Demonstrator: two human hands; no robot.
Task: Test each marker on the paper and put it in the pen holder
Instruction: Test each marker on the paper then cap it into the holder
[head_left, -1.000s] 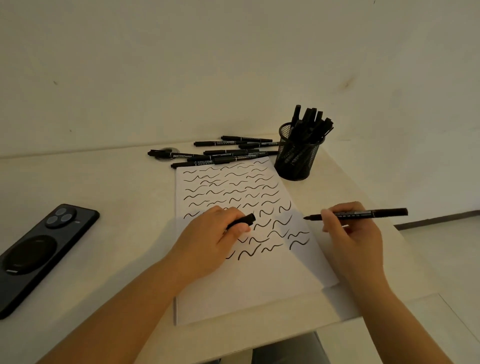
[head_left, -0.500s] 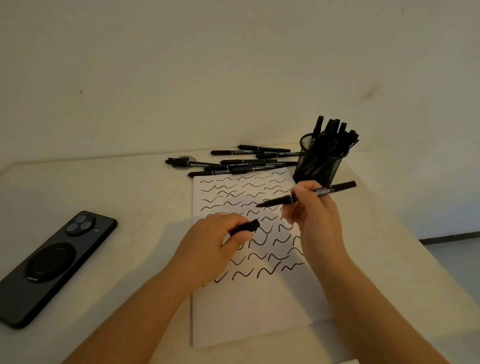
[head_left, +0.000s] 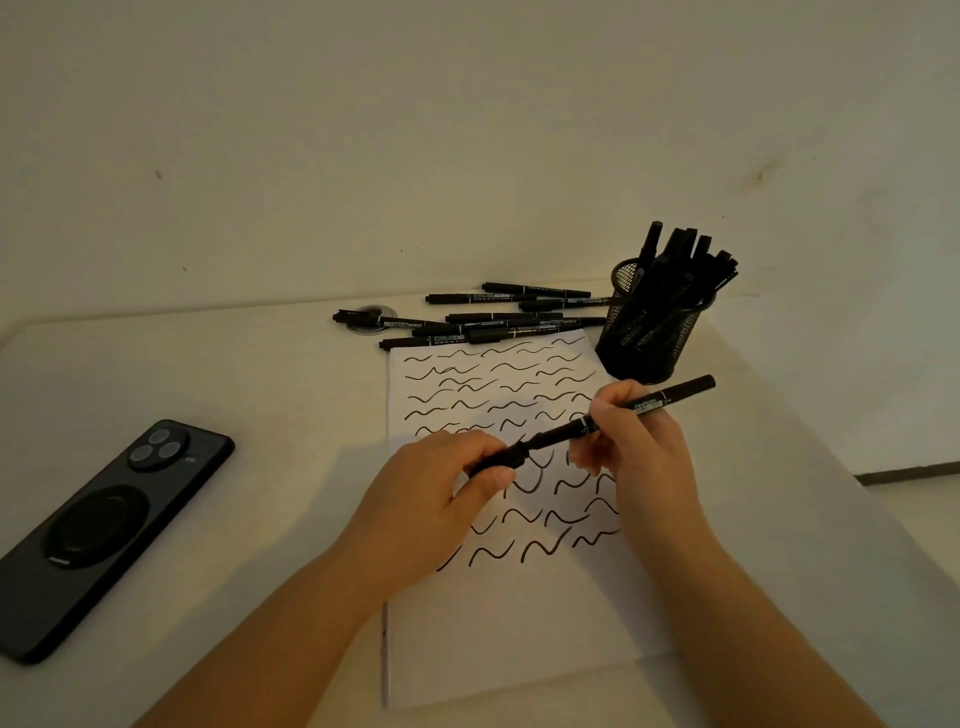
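A white sheet of paper (head_left: 519, 634) covered in black squiggles lies in front of me. Above it my right hand (head_left: 639, 441) grips a black marker (head_left: 670, 397) by its barrel. My left hand (head_left: 441, 493) pinches the marker's cap (head_left: 501, 460), and the marker's tip end meets the cap. A black mesh pen holder (head_left: 649, 343) with several markers upright in it stands at the paper's far right corner. Several loose black markers (head_left: 493, 325) lie along the paper's far edge.
A black phone (head_left: 104, 530) lies face down on the table at the left. A small round clear disc (head_left: 371, 317) sits under the leftmost loose marker. A wall runs close behind the table, whose right edge drops off beyond the pen holder.
My right hand swung the uncapped marker in from the right, over the paper, and brought its tip to the cap in my left hand.
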